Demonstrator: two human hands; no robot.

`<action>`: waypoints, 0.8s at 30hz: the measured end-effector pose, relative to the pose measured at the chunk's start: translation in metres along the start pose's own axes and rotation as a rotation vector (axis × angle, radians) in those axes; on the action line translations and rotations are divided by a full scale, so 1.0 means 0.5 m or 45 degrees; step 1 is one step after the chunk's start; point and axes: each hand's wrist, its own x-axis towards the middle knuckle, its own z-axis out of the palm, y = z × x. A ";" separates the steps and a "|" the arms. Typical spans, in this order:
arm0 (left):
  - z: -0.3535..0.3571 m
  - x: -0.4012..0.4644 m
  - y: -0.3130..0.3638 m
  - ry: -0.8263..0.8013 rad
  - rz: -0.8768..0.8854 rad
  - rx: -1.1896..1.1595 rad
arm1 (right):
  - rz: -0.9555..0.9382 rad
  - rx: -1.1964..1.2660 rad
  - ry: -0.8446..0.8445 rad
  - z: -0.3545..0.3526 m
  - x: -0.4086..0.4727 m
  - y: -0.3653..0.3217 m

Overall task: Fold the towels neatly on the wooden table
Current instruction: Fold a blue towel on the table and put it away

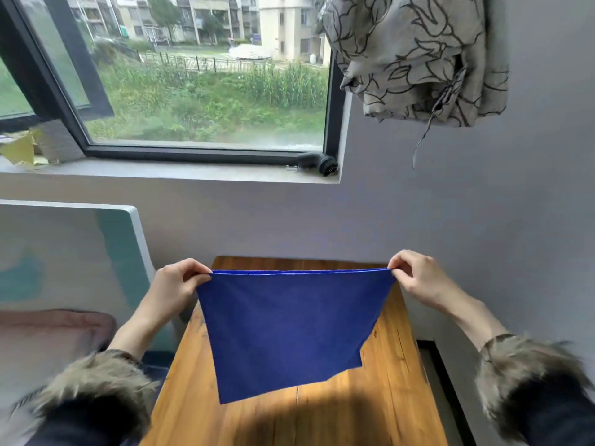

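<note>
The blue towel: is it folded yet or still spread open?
Folded once: the blue towel shows two layered edges along its top, pinched by the left hand and right hand.

We're in a home, a lived-in room by the look of it: a patterned curtain (415, 56) bunched up at upper right, a window (199, 75) across the top looking onto apartment blocks and greenery, a pinkish cushion (48, 336) at lower left, a small wooden table (386, 397) at bottom centre.
</note>
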 end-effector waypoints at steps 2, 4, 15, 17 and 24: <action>0.001 0.006 -0.002 -0.023 0.003 0.003 | 0.083 0.084 0.062 -0.003 -0.001 0.001; -0.002 0.013 -0.004 -0.020 0.016 -0.004 | 0.153 0.138 0.083 -0.004 0.002 0.002; 0.000 0.031 -0.015 0.019 0.068 -0.019 | 0.104 -0.055 0.043 -0.010 -0.006 -0.031; 0.002 0.039 -0.012 0.008 0.096 -0.017 | 0.066 -0.096 -0.073 -0.005 -0.004 -0.043; 0.022 0.056 -0.016 0.058 0.044 -0.014 | 0.136 -0.032 -0.138 0.001 0.004 -0.043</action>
